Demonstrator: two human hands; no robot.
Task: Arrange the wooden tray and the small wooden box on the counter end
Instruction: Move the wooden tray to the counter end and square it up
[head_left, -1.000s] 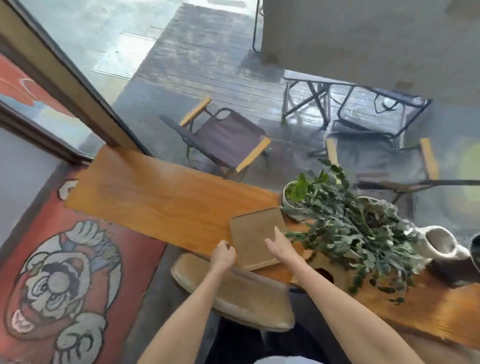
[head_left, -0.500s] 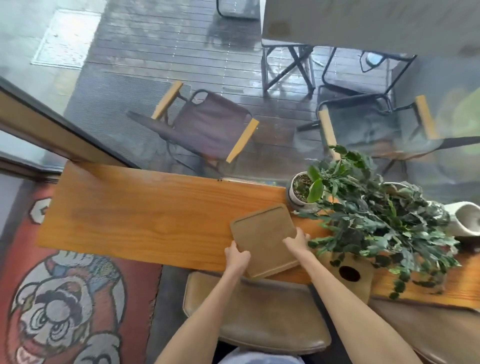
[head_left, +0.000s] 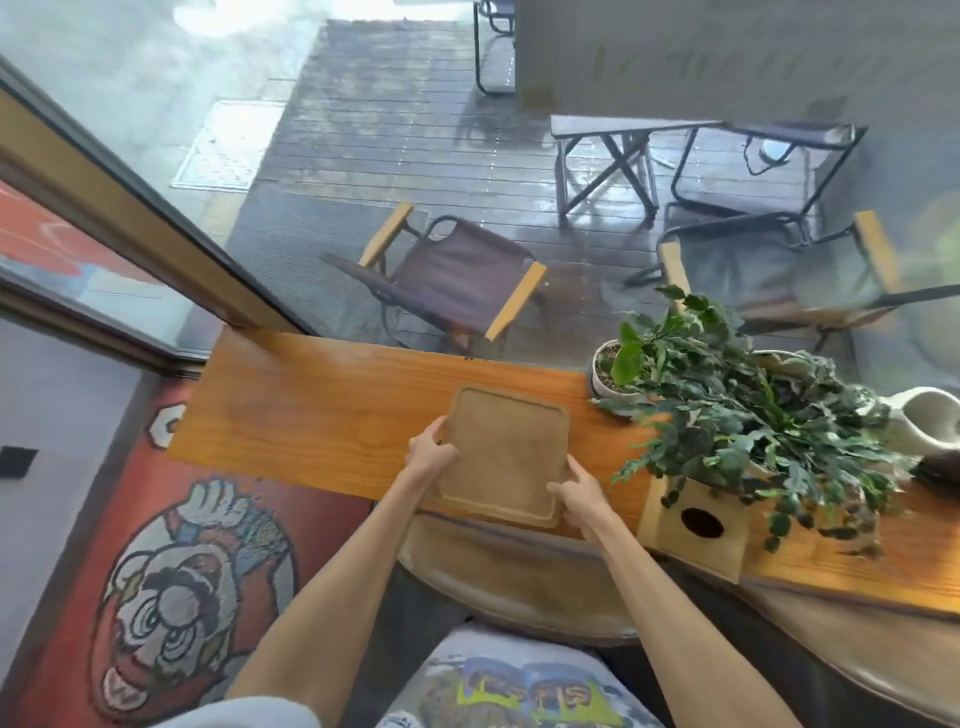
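Note:
A square wooden tray (head_left: 506, 452) with rounded corners lies flat on the orange wooden counter (head_left: 311, 415), its near edge at the counter's front edge. My left hand (head_left: 431, 453) grips the tray's left rim. My right hand (head_left: 579, 493) holds its near right corner, fingers on the rim. To the right, a small wooden box (head_left: 698, 525) with a dark oval hole in its side stands at the counter's front, partly under hanging leaves.
A leafy plant (head_left: 753, 415) spreads over the counter on the right, beside a small white pot (head_left: 610, 376) and a white ceramic vessel (head_left: 930, 421). A brown stool (head_left: 519, 577) sits below the tray. Beyond the window stand folding chairs (head_left: 457, 280). The counter's left end (head_left: 208, 405) is bare wood.
The tray has turned from skewed to nearly square with the counter edge and sits slightly further left. Both hands stayed on its rim; the camera view shifted.

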